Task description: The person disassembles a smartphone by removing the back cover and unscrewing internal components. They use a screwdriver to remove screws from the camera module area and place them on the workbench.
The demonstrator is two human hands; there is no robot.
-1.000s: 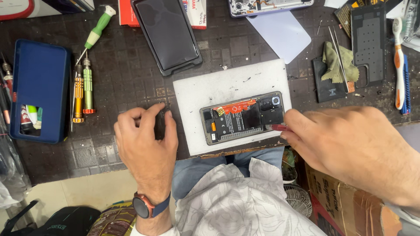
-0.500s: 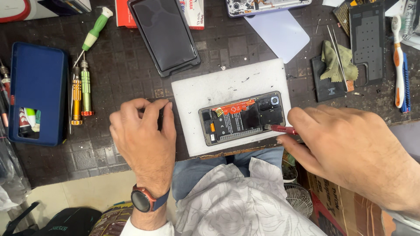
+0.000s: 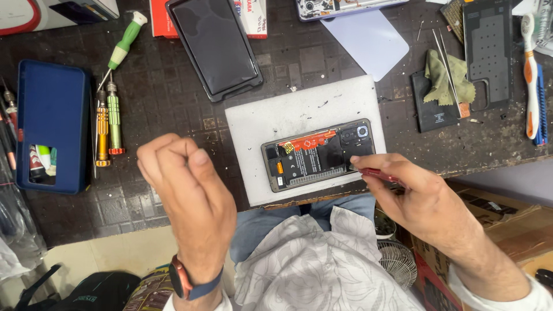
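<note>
Dark and patterned, the worktop [image 3: 173,115] is crowded with repair clutter, and the person sits at its near edge, lap and pale printed shirt showing below; a white mat [image 3: 271,121] lies at the middle of that near edge, slightly skewed, and on it rests an opened phone [image 3: 317,155] with its back off, orange and black parts showing inside. The right hand [image 3: 420,201] comes in from the right and pinches a red-handled tool [image 3: 377,174] between thumb and fingers, with the tip at the phone's right end, beneath the camera corner; whether the tip touches a part I cannot tell. The left hand [image 3: 184,201] is raised off the worktop, left of the mat, fingers curled into a loose fist, a watch on the wrist; whether it holds anything inside I cannot tell. Toward the left edge sits a blue case [image 3: 52,103]; beside it lie an orange screwdriver [image 3: 102,132] and a green one [image 3: 114,124], side by side. At the far edge lies a black phone screen [image 3: 216,46]; near the right edge lie a toothbrush [image 3: 531,75], a green cloth [image 3: 446,78] and a dark back cover [image 3: 489,52].
</note>
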